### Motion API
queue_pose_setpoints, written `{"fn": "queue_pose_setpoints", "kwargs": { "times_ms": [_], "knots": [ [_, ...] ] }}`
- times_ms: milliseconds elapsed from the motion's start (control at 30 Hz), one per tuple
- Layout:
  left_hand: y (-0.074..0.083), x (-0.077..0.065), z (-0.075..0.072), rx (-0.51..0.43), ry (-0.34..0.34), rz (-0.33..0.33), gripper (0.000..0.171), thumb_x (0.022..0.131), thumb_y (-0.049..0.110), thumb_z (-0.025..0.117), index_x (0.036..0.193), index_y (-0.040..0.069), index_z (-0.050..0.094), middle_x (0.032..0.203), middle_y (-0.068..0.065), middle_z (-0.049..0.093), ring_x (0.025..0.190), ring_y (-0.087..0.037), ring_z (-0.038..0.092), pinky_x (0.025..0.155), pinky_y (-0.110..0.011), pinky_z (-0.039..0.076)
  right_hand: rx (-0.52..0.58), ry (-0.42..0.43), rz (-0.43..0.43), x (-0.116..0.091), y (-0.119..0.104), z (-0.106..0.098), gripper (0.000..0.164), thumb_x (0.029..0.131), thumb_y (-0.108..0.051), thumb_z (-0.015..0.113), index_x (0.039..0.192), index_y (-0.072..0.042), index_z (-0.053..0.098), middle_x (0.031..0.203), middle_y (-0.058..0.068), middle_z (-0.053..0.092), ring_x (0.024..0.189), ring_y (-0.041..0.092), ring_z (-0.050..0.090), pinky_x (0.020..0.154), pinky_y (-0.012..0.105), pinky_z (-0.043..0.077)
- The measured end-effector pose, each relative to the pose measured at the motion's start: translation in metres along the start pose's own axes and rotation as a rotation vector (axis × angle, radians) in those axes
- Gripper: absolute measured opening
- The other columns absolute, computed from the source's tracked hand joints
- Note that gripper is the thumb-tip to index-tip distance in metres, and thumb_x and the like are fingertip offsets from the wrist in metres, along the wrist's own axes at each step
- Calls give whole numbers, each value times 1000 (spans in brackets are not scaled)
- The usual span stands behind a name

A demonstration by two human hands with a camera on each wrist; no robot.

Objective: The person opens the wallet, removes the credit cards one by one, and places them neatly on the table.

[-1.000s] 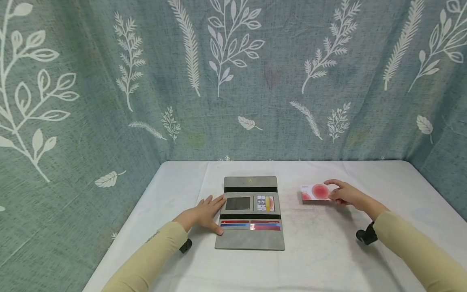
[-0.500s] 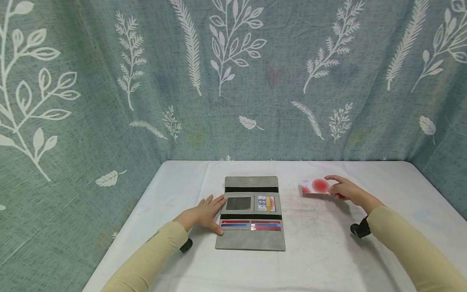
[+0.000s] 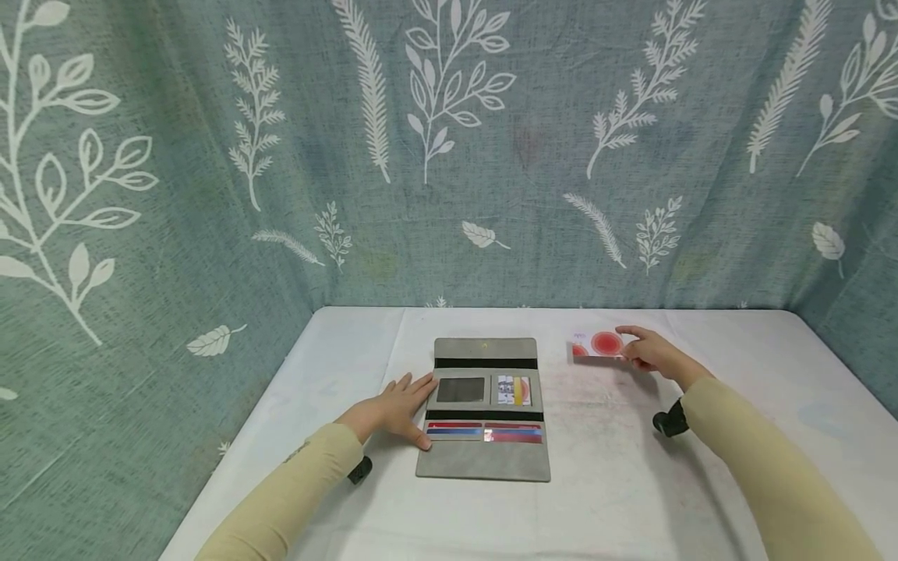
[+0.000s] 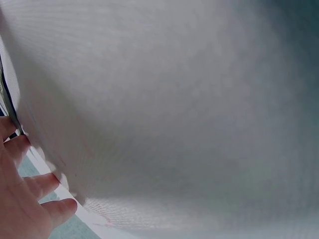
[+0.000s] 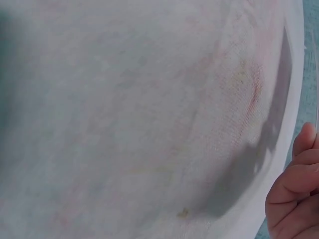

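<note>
An opened grey wallet [image 3: 484,465] lies flat on the white table, with cards showing in its slots and a dark window pocket at its upper left. My left hand [image 3: 396,407] rests at the wallet's left edge, fingers spread, the thumb touching its lower flap. In the left wrist view the fingers [image 4: 42,185] of that hand reach to the edge of the wallet. To the right of the wallet, my right hand [image 3: 654,352] pinches the right end of a white card with red circles [image 3: 596,344], held above the table. The right wrist view shows curled fingers [image 5: 294,191]; the card is barely visible there.
The white tablecloth [image 3: 603,483] carries faint stains and folds. A green curtain [image 3: 519,257] with white leaf prints rises behind the table and along its sides. A black wrist camera [image 3: 671,419] sits under the right sleeve.
My right hand has lifted the card slightly and carried it a little to the left and away from me. The left hand and the wallet have stayed in place.
</note>
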State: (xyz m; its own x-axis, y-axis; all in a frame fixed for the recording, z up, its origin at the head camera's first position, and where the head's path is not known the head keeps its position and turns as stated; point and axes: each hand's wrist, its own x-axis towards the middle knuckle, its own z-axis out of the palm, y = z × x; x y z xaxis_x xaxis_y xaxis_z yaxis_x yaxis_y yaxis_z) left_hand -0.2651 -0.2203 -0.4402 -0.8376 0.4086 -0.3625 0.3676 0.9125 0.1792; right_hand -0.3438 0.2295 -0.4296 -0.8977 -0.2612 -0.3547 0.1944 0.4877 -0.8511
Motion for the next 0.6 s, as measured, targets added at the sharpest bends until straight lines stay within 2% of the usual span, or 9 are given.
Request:
{"fn": "queue_pose_setpoints", "kwargs": {
  "times_ms": [600],
  "knots": [
    [-4,4,2,-2,-3,-6,114,60,60,74,147,13,16,154,-4,12,138,-40,7,109,-56,9,6,128,117,25,5,14,58,92,1,38,145,-1,14,66,-1,55,46,9,34,48,22,31]
  ]
}}
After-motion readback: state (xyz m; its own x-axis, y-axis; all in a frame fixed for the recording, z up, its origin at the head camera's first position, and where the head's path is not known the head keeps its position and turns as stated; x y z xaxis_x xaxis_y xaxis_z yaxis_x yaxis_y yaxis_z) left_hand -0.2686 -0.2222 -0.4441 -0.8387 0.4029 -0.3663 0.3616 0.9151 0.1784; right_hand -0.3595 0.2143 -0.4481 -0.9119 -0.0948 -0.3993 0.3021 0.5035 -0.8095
